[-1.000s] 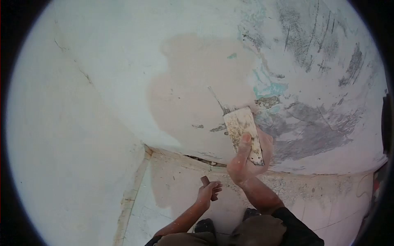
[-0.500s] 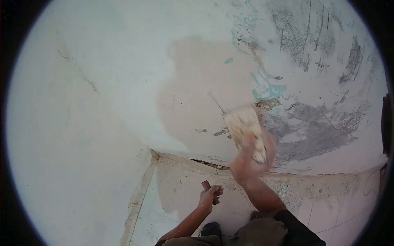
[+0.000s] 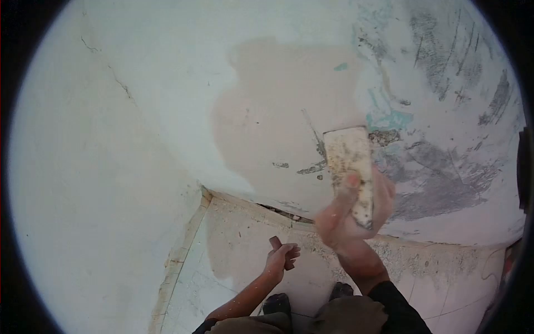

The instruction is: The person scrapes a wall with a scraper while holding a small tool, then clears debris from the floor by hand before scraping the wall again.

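Observation:
My right hand (image 3: pixel 356 214) grips a flat, cream-coloured scraper (image 3: pixel 349 147) with dark smudges, the thumb pressed along its face. The scraper's far edge lies close over the wall (image 3: pixel 289 106), beside a rough broken spot (image 3: pixel 384 137) in the plaster. Lower down, near my body, my left hand (image 3: pixel 282 259) is closed round a short reddish-brown bar (image 3: pixel 275 241); its ends stick out on both sides of the fist. A pinkish damp-looking patch and dark scraped streaks (image 3: pixel 311 168) surround the scraper.
Grey bare patches (image 3: pixel 439 195) and turquoise paint remnants (image 3: pixel 392 119) mark the wall. An open gap (image 3: pixel 283 213) runs along the wall's foot. Dust and crumbs (image 3: pixel 411 255) lie on the floor near my feet (image 3: pixel 276 304). A side wall with a crack (image 3: pixel 118 82) stands at left.
My right hand and the scraper have moved to the right, and the scraper stands more upright in view. The left hand keeps hold of the bar. The view has shifted slightly.

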Action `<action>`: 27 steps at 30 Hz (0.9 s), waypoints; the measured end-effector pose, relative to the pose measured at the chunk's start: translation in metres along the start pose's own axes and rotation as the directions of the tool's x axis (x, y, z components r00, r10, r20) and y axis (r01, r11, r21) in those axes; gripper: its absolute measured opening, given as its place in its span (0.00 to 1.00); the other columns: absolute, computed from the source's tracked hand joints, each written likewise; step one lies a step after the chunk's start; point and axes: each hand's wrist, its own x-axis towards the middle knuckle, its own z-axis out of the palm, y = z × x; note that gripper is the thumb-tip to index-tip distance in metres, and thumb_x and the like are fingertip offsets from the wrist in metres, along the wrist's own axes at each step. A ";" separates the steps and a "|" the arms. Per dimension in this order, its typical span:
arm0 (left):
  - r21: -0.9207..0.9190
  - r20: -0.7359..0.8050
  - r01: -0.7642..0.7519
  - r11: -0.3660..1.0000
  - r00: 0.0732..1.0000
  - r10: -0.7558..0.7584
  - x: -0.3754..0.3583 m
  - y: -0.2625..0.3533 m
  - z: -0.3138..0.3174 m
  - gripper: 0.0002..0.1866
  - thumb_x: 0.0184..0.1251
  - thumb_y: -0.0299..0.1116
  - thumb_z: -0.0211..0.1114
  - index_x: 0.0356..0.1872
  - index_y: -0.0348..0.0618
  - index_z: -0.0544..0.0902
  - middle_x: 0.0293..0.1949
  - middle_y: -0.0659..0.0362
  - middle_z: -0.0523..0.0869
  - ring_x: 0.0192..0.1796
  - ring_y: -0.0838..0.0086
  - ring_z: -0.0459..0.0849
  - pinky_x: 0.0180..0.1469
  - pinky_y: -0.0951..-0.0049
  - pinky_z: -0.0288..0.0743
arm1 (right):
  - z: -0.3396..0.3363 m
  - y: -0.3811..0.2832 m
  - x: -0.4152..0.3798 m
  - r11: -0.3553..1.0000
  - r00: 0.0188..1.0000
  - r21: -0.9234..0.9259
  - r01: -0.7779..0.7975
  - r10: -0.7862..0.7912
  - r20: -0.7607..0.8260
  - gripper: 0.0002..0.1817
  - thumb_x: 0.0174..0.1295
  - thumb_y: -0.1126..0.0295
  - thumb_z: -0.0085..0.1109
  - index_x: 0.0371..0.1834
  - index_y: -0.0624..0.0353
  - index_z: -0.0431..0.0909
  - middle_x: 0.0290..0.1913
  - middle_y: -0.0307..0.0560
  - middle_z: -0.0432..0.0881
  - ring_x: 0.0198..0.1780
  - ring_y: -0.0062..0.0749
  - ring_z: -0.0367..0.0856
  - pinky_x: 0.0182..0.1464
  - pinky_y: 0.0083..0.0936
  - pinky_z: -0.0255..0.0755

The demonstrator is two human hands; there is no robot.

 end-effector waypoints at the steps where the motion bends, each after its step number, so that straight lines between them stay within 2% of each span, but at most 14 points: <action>1: -0.006 0.002 0.004 1.000 1.000 -0.004 0.002 -0.002 -0.002 0.16 0.63 0.38 0.58 0.46 0.38 0.79 0.42 0.56 0.84 0.45 0.69 0.82 0.46 0.67 0.73 | -0.004 0.003 -0.003 0.992 0.992 0.004 -0.128 0.128 -0.022 0.09 0.63 0.73 0.53 0.42 0.69 0.75 0.38 0.52 0.78 0.36 0.35 0.75 0.39 0.31 0.67; 2: -0.010 0.021 -0.036 0.999 0.999 0.036 0.004 -0.003 -0.001 0.17 0.63 0.38 0.58 0.46 0.37 0.79 0.42 0.56 0.84 0.45 0.69 0.82 0.47 0.67 0.73 | -0.007 0.005 -0.006 0.969 0.968 0.011 -0.247 0.247 -0.039 0.10 0.63 0.71 0.50 0.35 0.66 0.79 0.32 0.50 0.80 0.32 0.40 0.75 0.38 0.33 0.66; 3: -0.020 0.042 -0.077 0.997 0.996 0.078 0.006 -0.004 0.003 0.17 0.63 0.39 0.58 0.46 0.37 0.79 0.42 0.55 0.84 0.45 0.68 0.82 0.48 0.67 0.72 | -0.008 0.006 -0.014 0.972 0.972 0.010 -0.234 0.235 -0.023 0.10 0.63 0.71 0.50 0.35 0.66 0.79 0.32 0.50 0.80 0.32 0.40 0.75 0.38 0.33 0.66; 5: -0.015 0.029 -0.060 0.998 0.998 0.061 0.007 -0.006 0.003 0.17 0.63 0.38 0.58 0.46 0.36 0.79 0.42 0.55 0.84 0.45 0.68 0.81 0.48 0.67 0.72 | -0.007 0.005 -0.026 0.925 0.926 0.076 -0.372 0.376 -0.047 0.10 0.62 0.70 0.51 0.34 0.66 0.79 0.30 0.48 0.80 0.32 0.39 0.74 0.37 0.32 0.65; 6: 0.010 0.010 -0.047 0.999 0.999 0.047 0.008 -0.005 0.004 0.17 0.63 0.38 0.57 0.46 0.35 0.79 0.42 0.55 0.83 0.45 0.68 0.81 0.48 0.67 0.72 | -0.006 0.009 -0.026 0.929 0.930 0.073 -0.363 0.367 -0.037 0.10 0.62 0.70 0.51 0.34 0.66 0.79 0.30 0.48 0.80 0.32 0.39 0.74 0.37 0.32 0.65; 8: -0.001 0.025 -0.050 0.999 0.998 0.050 0.007 0.000 0.009 0.17 0.63 0.38 0.57 0.46 0.35 0.79 0.42 0.55 0.83 0.45 0.68 0.81 0.48 0.68 0.72 | 0.000 0.006 -0.008 0.978 0.977 -0.052 -0.201 0.204 0.067 0.10 0.63 0.70 0.50 0.32 0.65 0.78 0.29 0.46 0.79 0.31 0.38 0.74 0.35 0.30 0.64; 12: 0.001 0.038 -0.055 0.998 0.998 0.055 0.000 -0.006 0.009 0.17 0.64 0.38 0.56 0.45 0.34 0.79 0.42 0.54 0.83 0.46 0.68 0.81 0.49 0.68 0.73 | 0.003 0.000 -0.010 0.976 0.972 -0.007 -0.218 0.218 0.085 0.09 0.62 0.71 0.51 0.31 0.65 0.78 0.28 0.47 0.78 0.29 0.37 0.72 0.34 0.29 0.63; 14: 0.007 0.015 -0.062 0.998 0.998 0.062 0.000 -0.004 0.007 0.17 0.64 0.38 0.56 0.46 0.34 0.79 0.42 0.54 0.83 0.45 0.68 0.81 0.49 0.68 0.73 | -0.001 0.009 -0.033 0.882 0.906 0.215 -0.420 0.421 0.042 0.10 0.64 0.74 0.54 0.44 0.70 0.72 0.42 0.50 0.78 0.40 0.25 0.76 0.44 0.22 0.70; 18: -0.008 -0.020 -0.109 0.994 0.994 0.109 0.004 -0.001 0.007 0.16 0.64 0.37 0.56 0.46 0.35 0.79 0.42 0.54 0.84 0.44 0.68 0.82 0.48 0.69 0.73 | -0.009 0.002 -0.043 0.763 0.827 0.327 -0.557 0.545 0.138 0.11 0.63 0.74 0.54 0.44 0.71 0.73 0.40 0.49 0.79 0.41 0.24 0.76 0.45 0.21 0.70; 20: 0.015 -0.035 -0.112 0.994 0.993 0.112 -0.002 0.002 0.010 0.17 0.64 0.37 0.55 0.47 0.34 0.78 0.42 0.53 0.83 0.46 0.67 0.81 0.50 0.67 0.73 | -0.010 -0.001 -0.034 0.594 0.677 0.334 -0.732 0.685 0.269 0.13 0.62 0.75 0.54 0.47 0.72 0.74 0.42 0.49 0.79 0.42 0.26 0.76 0.47 0.20 0.69; 23: 0.000 -0.007 -0.104 0.995 0.995 0.104 0.001 0.005 0.015 0.17 0.64 0.37 0.55 0.47 0.34 0.78 0.43 0.53 0.83 0.46 0.66 0.81 0.51 0.67 0.72 | -0.002 -0.002 -0.023 0.533 0.642 0.393 -0.749 0.731 0.232 0.13 0.63 0.70 0.57 0.44 0.70 0.78 0.39 0.47 0.80 0.40 0.25 0.74 0.45 0.23 0.68; 24: -0.006 0.015 -0.106 0.994 0.994 0.106 0.003 0.002 0.014 0.17 0.64 0.37 0.55 0.47 0.35 0.78 0.43 0.53 0.83 0.46 0.66 0.81 0.51 0.67 0.72 | 0.003 -0.001 -0.017 0.535 0.644 0.394 -0.748 0.729 0.234 0.13 0.63 0.70 0.57 0.44 0.70 0.78 0.39 0.47 0.80 0.40 0.25 0.74 0.45 0.23 0.68; 26: -0.001 0.030 -0.090 0.996 0.995 0.090 0.000 -0.003 0.012 0.17 0.64 0.37 0.55 0.47 0.35 0.78 0.43 0.53 0.83 0.47 0.66 0.81 0.51 0.67 0.72 | 0.012 0.001 -0.010 0.688 0.739 0.272 -0.673 0.646 0.191 0.13 0.63 0.70 0.56 0.45 0.71 0.78 0.40 0.49 0.81 0.41 0.26 0.75 0.46 0.23 0.69; 27: -0.003 0.021 -0.085 0.996 0.996 0.085 -0.001 -0.002 0.013 0.17 0.64 0.37 0.55 0.47 0.35 0.78 0.43 0.53 0.83 0.47 0.66 0.81 0.50 0.67 0.72 | 0.012 -0.001 -0.012 0.682 0.732 0.270 -0.679 0.655 0.188 0.13 0.63 0.70 0.56 0.45 0.71 0.78 0.40 0.49 0.81 0.41 0.26 0.75 0.46 0.23 0.69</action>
